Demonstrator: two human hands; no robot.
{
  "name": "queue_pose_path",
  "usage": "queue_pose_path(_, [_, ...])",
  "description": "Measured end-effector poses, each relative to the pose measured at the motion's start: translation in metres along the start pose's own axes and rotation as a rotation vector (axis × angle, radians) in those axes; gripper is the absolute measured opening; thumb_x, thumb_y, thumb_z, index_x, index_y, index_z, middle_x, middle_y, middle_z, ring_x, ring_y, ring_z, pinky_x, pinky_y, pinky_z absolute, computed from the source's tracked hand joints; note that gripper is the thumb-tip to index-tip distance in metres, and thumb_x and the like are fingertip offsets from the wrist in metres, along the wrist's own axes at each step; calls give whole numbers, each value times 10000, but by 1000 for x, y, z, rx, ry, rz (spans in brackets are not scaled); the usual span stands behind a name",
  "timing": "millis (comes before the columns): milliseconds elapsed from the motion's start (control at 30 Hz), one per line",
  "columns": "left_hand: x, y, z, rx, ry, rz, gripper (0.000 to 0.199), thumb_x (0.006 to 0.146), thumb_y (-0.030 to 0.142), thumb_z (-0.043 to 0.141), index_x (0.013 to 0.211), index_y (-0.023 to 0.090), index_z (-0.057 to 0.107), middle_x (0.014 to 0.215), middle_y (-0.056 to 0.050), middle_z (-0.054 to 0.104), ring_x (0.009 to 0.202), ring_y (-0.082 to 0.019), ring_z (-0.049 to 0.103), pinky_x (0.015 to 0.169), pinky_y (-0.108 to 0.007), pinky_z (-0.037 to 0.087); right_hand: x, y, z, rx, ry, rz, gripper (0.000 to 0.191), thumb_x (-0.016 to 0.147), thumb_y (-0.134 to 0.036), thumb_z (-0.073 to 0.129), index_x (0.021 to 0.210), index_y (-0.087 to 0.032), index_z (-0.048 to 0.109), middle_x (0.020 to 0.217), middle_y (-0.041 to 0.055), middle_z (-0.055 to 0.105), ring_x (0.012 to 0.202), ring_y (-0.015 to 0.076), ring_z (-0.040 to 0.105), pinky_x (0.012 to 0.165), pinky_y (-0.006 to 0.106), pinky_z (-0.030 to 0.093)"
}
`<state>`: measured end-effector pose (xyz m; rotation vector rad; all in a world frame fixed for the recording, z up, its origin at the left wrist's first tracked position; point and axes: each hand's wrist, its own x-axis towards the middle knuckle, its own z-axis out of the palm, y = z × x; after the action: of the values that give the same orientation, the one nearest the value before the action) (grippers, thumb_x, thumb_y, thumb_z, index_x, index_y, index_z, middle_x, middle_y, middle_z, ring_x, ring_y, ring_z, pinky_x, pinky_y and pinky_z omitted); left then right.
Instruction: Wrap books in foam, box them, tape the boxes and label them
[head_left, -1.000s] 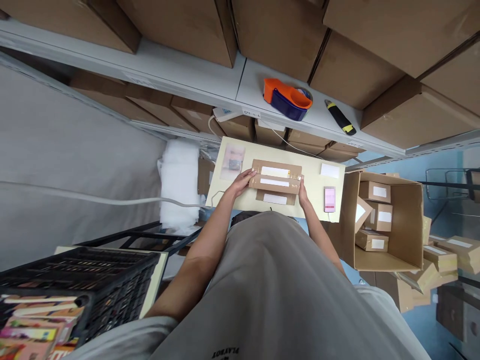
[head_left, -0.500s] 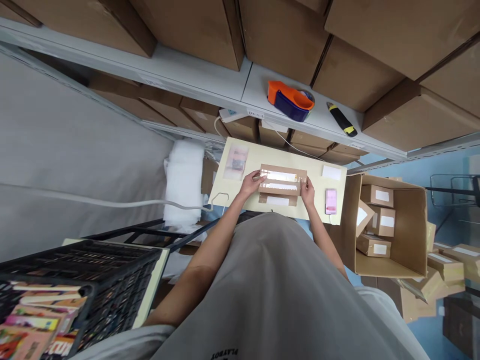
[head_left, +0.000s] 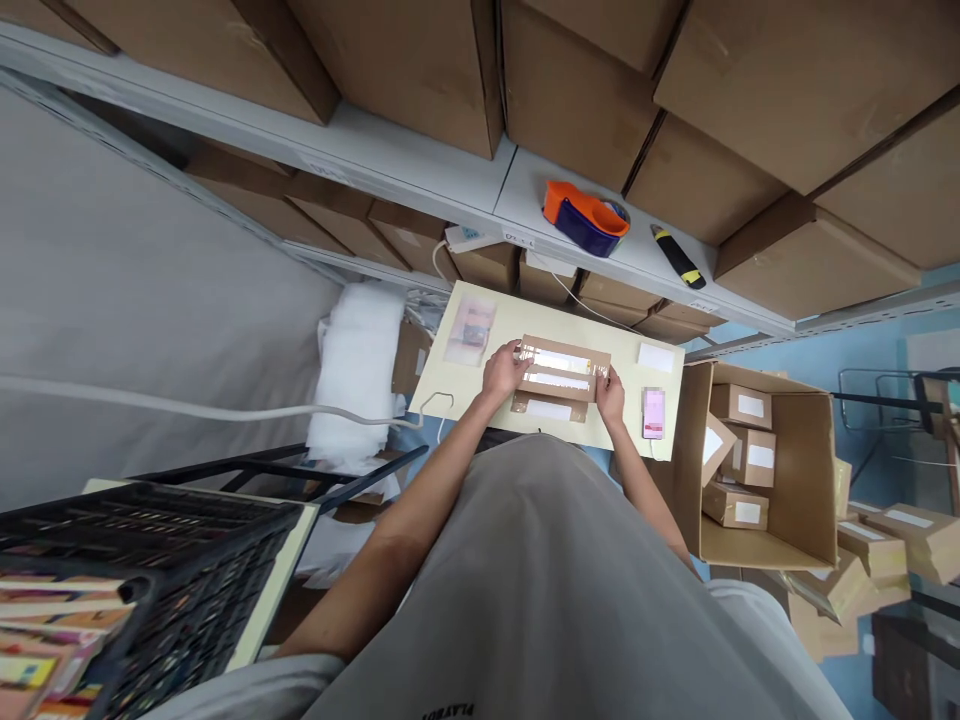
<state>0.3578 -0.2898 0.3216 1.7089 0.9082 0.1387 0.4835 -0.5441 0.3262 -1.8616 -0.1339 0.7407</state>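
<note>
A flat brown cardboard piece (head_left: pixel 562 391) with shiny bright strips lies over the cream table (head_left: pixel 433 372), held at both ends. My left hand (head_left: pixel 502 370) grips its left end, thumb on top. Its right end is between the closed fingers of my right hand (head_left: pixel 610 396). Just below it, nearer my body, another brown cardboard piece (head_left: pixel 517 404) with a white label shows partly. To the right on the table are a phone (head_left: pixel 653 413) with a pink screen and a white paper (head_left: pixel 655 357). A clear plastic packet (head_left: pixel 470 330) lies at the left.
An orange and blue tape dispenser (head_left: pixel 586 218) and a black and yellow cutter (head_left: pixel 678 257) rest on the grey shelf (head_left: pixel 420 150). At the right stands an open carton (head_left: pixel 802 470) holding small labelled boxes. A black crate (head_left: pixel 202 580) is at lower left, near white wrap (head_left: pixel 360 360).
The camera view has shifted slightly. Both hands still hold the cardboard piece, and my left hand's fingers look more curled around its end.
</note>
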Motion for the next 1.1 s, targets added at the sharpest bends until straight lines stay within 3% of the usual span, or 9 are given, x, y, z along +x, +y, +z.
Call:
queue_pose_path(100, [-5, 13, -4, 56, 65, 131, 541, 900, 287, 848, 1423, 197, 741, 1467, -191, 715, 1346, -424, 709, 1256, -504, 501, 6, -25, 1, -360, 300, -166, 660, 1014, -460, 578, 1601, -161, 538, 1755, 241, 493, 1702, 362, 393, 1433, 586, 273])
queue_pose_path(167, [-2, 34, -9, 100, 130, 248, 436, 958, 283, 763, 1386, 200, 747, 1482, -178, 714, 1435, -399, 664, 1288, -507, 487, 17, -56, 2, -545, 336, -306, 637, 1046, -393, 548, 1618, -113, 525, 1742, 282, 489, 1673, 381, 432, 1400, 617, 326])
queue_pose_path(267, [11, 83, -16, 102, 220, 451, 326, 1039, 236, 609, 1328, 201, 756, 1457, -154, 739, 1401, -327, 691, 1264, -488, 518, 41, -124, 5, -750, 399, -565, 591, 1115, -362, 450, 1629, -78, 517, 1699, 300, 532, 1624, 378, 485, 1353, 606, 395])
queue_pose_path(433, [34, 174, -24, 2, 370, 685, 205, 1050, 207, 590, 1107, 231, 785, 1317, -111, 789, 1295, -272, 741, 1197, -440, 562, 82, -241, 24, -951, 403, -811, 587, 1149, -314, 377, 1699, -116, 433, 1685, 271, 548, 1571, 371, 511, 1318, 605, 408])
queue_pose_path(567, [32, 204, -26, -52, 412, 712, 181, 973, 112, 638, 983, 242, 765, 1266, -85, 800, 1250, -257, 757, 1169, -430, 576, 101, -284, 47, -1137, 299, -733, 549, 1103, -221, 461, 1614, -20, 479, 1566, 317, 613, 1452, 405, 577, 1255, 603, 444])
queue_pose_path(700, [16, 193, -29, -121, 399, 697, 173, 969, 103, 641, 982, 234, 753, 1207, -82, 816, 1191, -246, 771, 1120, -418, 598, 109, -290, 51, -1122, 262, -680, 473, 1063, -139, 484, 1502, 29, 536, 1423, 330, 690, 1368, 399, 632, 1251, 592, 438])
queue_pose_path(833, [-7, 165, -35, -221, 386, 703, 150, 1026, 184, 626, 1053, 225, 768, 1144, -80, 822, 1111, -230, 781, 1037, -390, 624, 94, -271, 41, -839, 204, -715, 388, 1127, -304, 508, 1463, -117, 558, 1369, 251, 737, 1279, 367, 696, 1187, 567, 523])
queue_pose_path(967, [-34, 139, -39, -304, 338, 666, 201, 1038, 162, 580, 1090, 218, 766, 1165, -82, 822, 1135, -208, 786, 1048, -377, 626, 44, -231, 45, -319, 60, -769, 480, 1097, -633, 612, 1340, -220, 588, 1280, 152, 765, 1191, 307, 737, 1138, 510, 585])
queue_pose_path(1100, [-63, 123, -35, -373, 281, 610, 230, 1025, 303, 743, 1234, 207, 737, 1119, -73, 812, 1010, -188, 786, 955, -345, 649, -13, -194, 61, 46, -119, -638, 510, 1003, -696, 760, 1232, -258, 631, 1206, 84, 787, 1139, 255, 754, 1092, 430, 614])
